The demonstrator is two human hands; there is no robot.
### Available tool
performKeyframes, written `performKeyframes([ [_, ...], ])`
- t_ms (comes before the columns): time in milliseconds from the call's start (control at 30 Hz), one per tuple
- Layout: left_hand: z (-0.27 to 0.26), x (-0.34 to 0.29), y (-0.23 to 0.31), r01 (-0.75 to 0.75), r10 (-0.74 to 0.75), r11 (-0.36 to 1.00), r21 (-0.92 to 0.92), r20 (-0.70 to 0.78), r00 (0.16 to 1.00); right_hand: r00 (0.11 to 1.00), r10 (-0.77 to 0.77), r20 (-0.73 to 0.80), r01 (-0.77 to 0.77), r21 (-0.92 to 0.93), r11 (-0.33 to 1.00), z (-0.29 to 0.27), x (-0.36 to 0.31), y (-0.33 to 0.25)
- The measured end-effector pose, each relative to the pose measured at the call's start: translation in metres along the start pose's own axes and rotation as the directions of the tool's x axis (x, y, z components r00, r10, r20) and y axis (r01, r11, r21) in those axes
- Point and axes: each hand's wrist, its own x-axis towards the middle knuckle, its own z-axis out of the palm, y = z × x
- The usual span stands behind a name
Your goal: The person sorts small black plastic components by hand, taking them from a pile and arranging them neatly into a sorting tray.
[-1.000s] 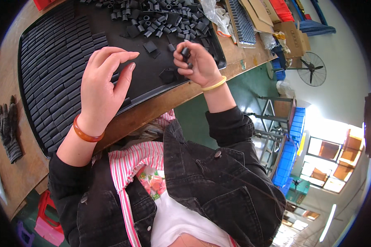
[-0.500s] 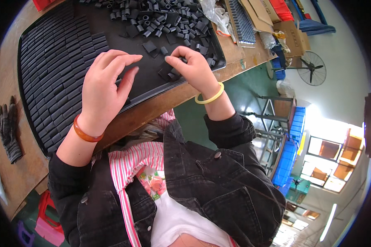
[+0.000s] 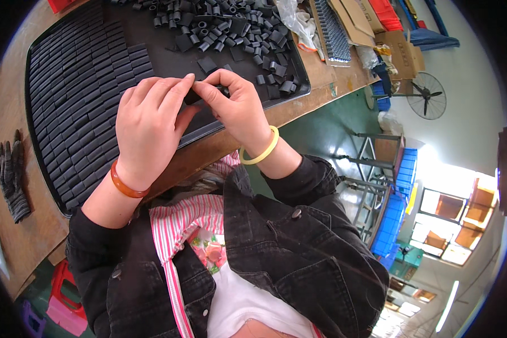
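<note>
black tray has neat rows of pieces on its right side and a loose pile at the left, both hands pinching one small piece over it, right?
Not quite: the head view shows the sides swapped. On the black tray the neat rows fill the left side and the loose pile lies at the right. The left hand and right hand do pinch one small piece.

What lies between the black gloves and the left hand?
In the head view, neat rows of small black pieces on the black tray lie between the gloves and left hand.

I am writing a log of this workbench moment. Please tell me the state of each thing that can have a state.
Left hand: fingertips pinching a small black piece.
Right hand: pinching the same piece.
Small black piece: held between both hands, mostly hidden.
Black tray: flat on the bench.
Rows of pieces: laid neatly.
Loose pieces: heaped, unsorted.
Gloves: lying unused.
</note>
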Motion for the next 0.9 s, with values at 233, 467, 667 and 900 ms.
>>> performKeyframes([
  [233,0.003,0.0,-0.003,0.153,-0.153,0.981,-0.123,0.009,0.988,0.928,0.292,0.233,-0.371,0.481,0.795,-0.01,0.003,-0.012],
  [467,0.002,0.0,-0.005,0.283,-0.283,0.848,-0.448,0.069,0.957,0.942,0.271,0.199,-0.333,0.45,0.829,-0.015,0.004,-0.006],
  [667,-0.001,0.003,-0.002,0.402,-0.375,0.731,-0.551,0.168,0.912,0.996,0.042,0.077,-0.067,0.349,0.935,-0.01,-0.002,-0.015],
  [900,0.002,0.0,-0.004,0.484,-0.419,0.682,-0.548,0.25,0.873,0.987,-0.155,0.045,0.16,-0.142,0.977,0.0,0.004,-0.02],
])
